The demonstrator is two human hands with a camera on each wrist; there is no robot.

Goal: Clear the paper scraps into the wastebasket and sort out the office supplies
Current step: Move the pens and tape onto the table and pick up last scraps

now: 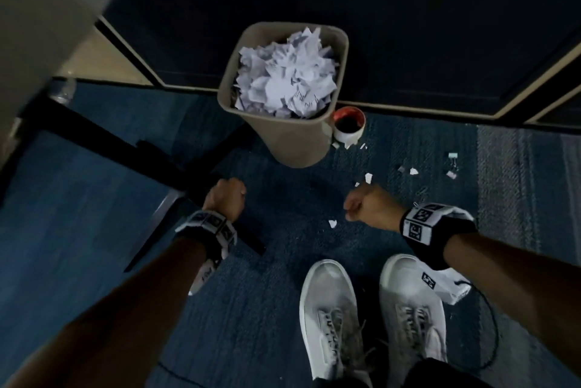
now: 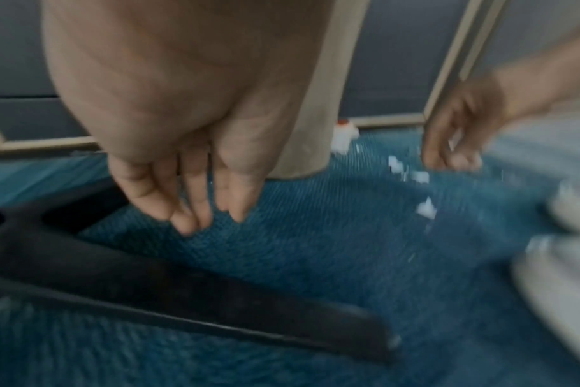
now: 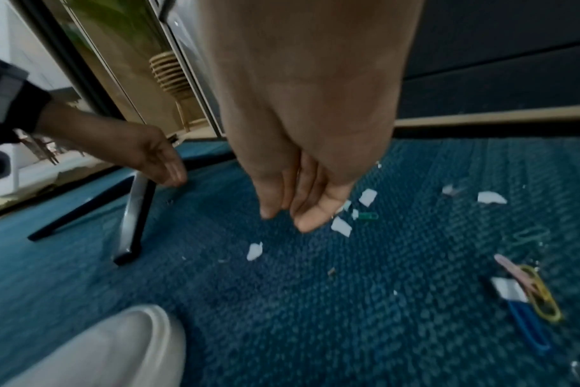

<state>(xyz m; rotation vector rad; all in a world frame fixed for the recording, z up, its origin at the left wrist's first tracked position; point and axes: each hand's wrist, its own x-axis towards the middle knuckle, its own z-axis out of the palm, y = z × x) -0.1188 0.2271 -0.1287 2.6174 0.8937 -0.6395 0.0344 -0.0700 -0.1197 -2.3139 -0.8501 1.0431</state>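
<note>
A beige wastebasket [image 1: 292, 142] stands on the blue carpet, heaped with crumpled white paper [image 1: 283, 79]. Small paper scraps [image 1: 332, 223] lie scattered in front of it and to its right, with more scraps [image 3: 255, 251] under my right hand. Coloured paper clips [image 3: 543, 296] and a green clip [image 3: 369, 216] lie to the right. Two binder clips [image 1: 452, 157] sit farther right. My left hand [image 1: 228, 195] hangs over the carpet, its fingers [image 2: 235, 204] straight and empty. My right hand [image 1: 364, 205] hovers just above the scraps, its fingers [image 3: 310, 220] straight, together and holding nothing.
A white cup with a red rim [image 1: 349, 123] stands against the wastebasket's right side. Black furniture legs [image 1: 125, 148] cross the carpet beside my left hand. My white shoes [image 1: 333, 318] are below the hands. A dark partition with a pale frame [image 1: 408, 104] runs behind the basket.
</note>
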